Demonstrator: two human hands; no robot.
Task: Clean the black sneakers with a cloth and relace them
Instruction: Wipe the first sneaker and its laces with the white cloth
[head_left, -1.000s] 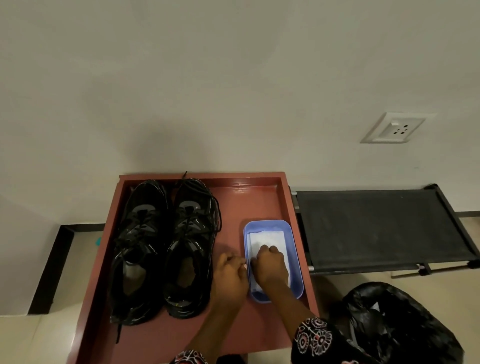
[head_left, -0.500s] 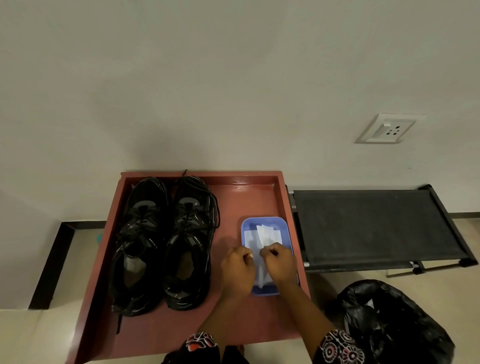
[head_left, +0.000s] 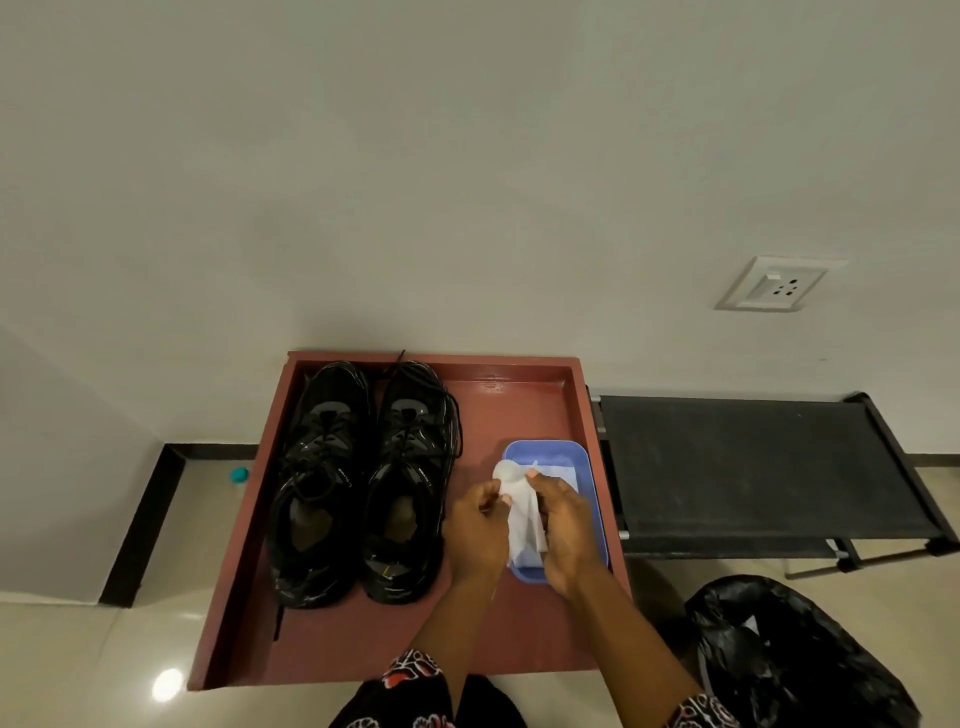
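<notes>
1. nearest to us, our left hand (head_left: 475, 535) and right hand (head_left: 563, 530) both pinch the white cloth (head_left: 522, 512), raised just over the near end of the blue tub (head_left: 584, 470). fingers on both hands are curled round the cloth, and it hangs between them partly bunched. if we pull the two edges unevenly, the thin cloth could tear or slip from one hand and fall back into the tub.

2. whether the cloth is wet we cannot tell. if it is, drips could land on the red tray (head_left: 519, 410) or on the shoes' insoles when we carry it across, so we should judge that before moving.

3. the tub sits close to the tray's right rim. a knock from our right wrist could shove it against that rim or tip it, spilling whatever is left inside; more white material lies in it.

4. the black sneakers (head_left: 363, 478) stand side by side on the left of the tray, toes toward the wall, touching or nearly so. they are laced, with loose ends trailing near the right shoe's far side. reaching over with the cloth, we could snag a lace and drag that shoe.

5. farthest off, the wall behind the toes leaves little room, so a hard wipe could push a shoe into the tray's back rim.
</notes>
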